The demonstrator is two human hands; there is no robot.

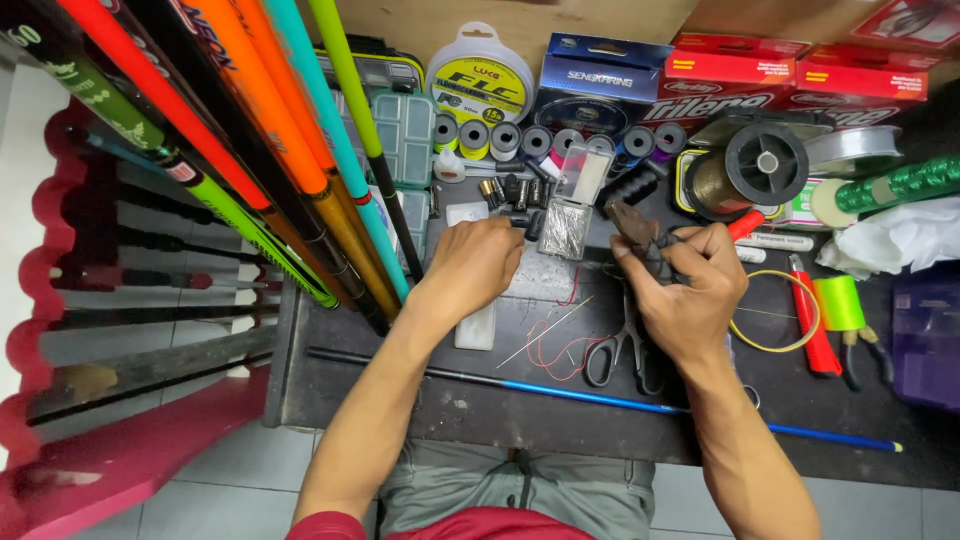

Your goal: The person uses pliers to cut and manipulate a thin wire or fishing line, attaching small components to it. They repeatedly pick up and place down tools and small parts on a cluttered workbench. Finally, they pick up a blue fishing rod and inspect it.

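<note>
right hand (690, 290): fingers (640, 262) curled tight round a pair of pliers (640, 232), grip closed on the handles
pliers axis: long axis slants; dark nose points up and left, away from the palm, toward the open clear box (568, 228); red handle end (745, 224) sticks out up-right past the fingers
pliers place: held just above the table (380, 390), right of centre
left hand (475, 265): palm down, fingers bent and drawn together at the clear box edge; whether they pinch anything, cannot tell
between the hands: clear box with fine metal bits, just beside both sets of fingertips
under right hand: scissors (615, 350) flat on the table, blades running up under the palm; red thread (555, 345) looped just left of them
near the wrists: thin blue rod (620, 398) lying left-right across the table
beyond the fingers: row of small line spools (520, 138), large black spool (765, 162)
far left of left hand: bundle of coloured rods (300, 170) leaning slantwise
</note>
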